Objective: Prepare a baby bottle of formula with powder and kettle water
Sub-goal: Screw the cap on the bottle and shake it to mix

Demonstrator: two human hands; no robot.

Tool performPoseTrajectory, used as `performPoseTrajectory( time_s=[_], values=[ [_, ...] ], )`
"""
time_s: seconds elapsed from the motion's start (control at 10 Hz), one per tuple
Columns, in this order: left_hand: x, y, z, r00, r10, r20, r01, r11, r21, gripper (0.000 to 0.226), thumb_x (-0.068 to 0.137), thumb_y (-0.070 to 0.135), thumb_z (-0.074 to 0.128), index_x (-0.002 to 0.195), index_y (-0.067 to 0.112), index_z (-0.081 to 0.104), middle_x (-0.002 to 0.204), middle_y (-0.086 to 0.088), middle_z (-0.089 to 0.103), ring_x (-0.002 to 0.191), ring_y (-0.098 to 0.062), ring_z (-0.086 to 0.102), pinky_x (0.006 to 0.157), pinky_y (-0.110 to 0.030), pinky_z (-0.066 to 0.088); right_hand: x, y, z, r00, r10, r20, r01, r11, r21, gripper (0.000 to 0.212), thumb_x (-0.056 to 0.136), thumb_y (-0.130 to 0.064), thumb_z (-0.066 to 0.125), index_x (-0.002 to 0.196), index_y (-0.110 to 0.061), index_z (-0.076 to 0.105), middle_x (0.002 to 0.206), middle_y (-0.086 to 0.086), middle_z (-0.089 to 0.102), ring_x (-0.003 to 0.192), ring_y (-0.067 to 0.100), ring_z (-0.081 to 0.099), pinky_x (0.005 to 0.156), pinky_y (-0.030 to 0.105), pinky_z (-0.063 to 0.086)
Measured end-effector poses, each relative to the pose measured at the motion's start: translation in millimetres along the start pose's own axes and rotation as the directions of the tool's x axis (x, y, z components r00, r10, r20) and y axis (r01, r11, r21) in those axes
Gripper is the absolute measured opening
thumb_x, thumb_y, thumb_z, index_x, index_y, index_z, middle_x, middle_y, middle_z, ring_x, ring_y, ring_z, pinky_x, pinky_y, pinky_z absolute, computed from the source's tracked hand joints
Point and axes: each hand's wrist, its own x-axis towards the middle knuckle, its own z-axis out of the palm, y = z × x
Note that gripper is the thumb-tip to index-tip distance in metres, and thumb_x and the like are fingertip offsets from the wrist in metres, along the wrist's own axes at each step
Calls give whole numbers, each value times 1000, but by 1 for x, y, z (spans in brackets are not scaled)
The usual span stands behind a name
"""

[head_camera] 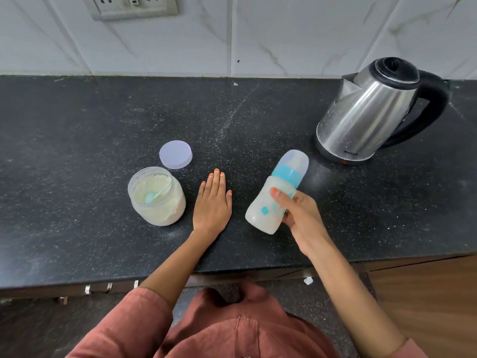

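1. The right hand (299, 218) grips a translucent plastic baby bottle (265, 205) around its lower body, with the thumb across the front and the fingers curled behind.
2. The bottle is tilted. Its clear domed cap and teal collar point up and away toward the kettle, and its base is nearer the counter's front edge. The contents look milky white. Whether the base touches the counter cannot be told.
3. The left hand (213, 202) lies palm down on the black speckled stone countertop (77, 125), fingers straight and together, holding nothing. It sits between the jar and the bottle.
4. Just left of that hand stands a clear round plastic jar (165, 215), uncovered and holding pale cream powder. A light blue plastic scoop (154, 196) rests in the powder.
5. A pale lilac round plastic lid (175, 154) lies flat behind the jar, near it but apart.
6. A stainless steel electric kettle (366, 112) with a black lid and handle stands upright at the right back of the countertop. Its spout faces left.
7. White marbled wall tiles (284, 34) rise behind the counter, with a socket plate (131, 7) at the upper left.
8. Rust-red sleeves (124, 329) cover the person's upper arms.
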Motion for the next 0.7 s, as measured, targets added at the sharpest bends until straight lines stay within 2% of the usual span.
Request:
performPoseTrajectory(
  time_s=[0.1,0.2,0.3,0.4,0.5,0.6,0.7],
  values=[
    [0,0,0,1000,0,-3,0,1000,-3,52,101,29,17,147,8,6,157,-7,2,145,-18,1,117,-32,0,7,-5,-5,994,-67,-85,74,994,77,14,80,-10,62,93,-16,64,88,-5,71,85,9,65,75,25,56],
    [0,0,1,1000,3,-4,-3,1000,-15,52,101,29,18,147,7,7,157,-8,3,145,-19,1,116,-32,-1,19,-12,-7,960,-74,-270,169,922,347,23,86,-16,60,109,-15,58,104,-2,65,93,8,64,75,24,57],
    [0,0,1,1000,4,-5,-4,1000,-16,52,101,29,19,147,7,7,157,-8,4,145,-19,2,117,-33,0,16,-2,-4,980,-50,-190,94,969,230,19,85,-15,61,104,-16,60,100,-3,67,89,8,65,73,24,56],
    [0,0,1,1000,1,-2,-1,1000,-12,52,101,29,19,147,7,7,157,-8,3,145,-19,2,117,-33,1,4,8,-1,1000,9,-3,-9,993,-118,16,79,-12,65,94,-16,65,93,1,69,92,17,64,82,32,54],
    [0,0,1,1000,1,-3,-1,1000,-7,52,101,29,18,147,7,6,157,-8,3,145,-19,1,117,-33,0,10,-1,-2,994,-46,-101,54,995,79,15,80,-11,64,93,-17,64,93,-2,69,90,13,64,79,30,55],
    [0,0,1,1000,-1,-1,1,1000,-7,52,101,29,16,147,7,5,157,-7,2,145,-18,0,116,-32,-1,20,-13,-2,963,-65,-260,163,912,376,17,86,-14,59,103,-18,59,100,-5,66,91,8,64,75,23,57],
    [0,0,1,1000,-1,-2,1,1000,-7,52,101,29,17,147,8,5,157,-8,2,145,-18,0,116,-32,-1,15,-6,3,985,-61,-162,96,971,221,15,85,-12,60,99,-18,62,90,-7,70,82,5,67,75,24,56]
  ],
)
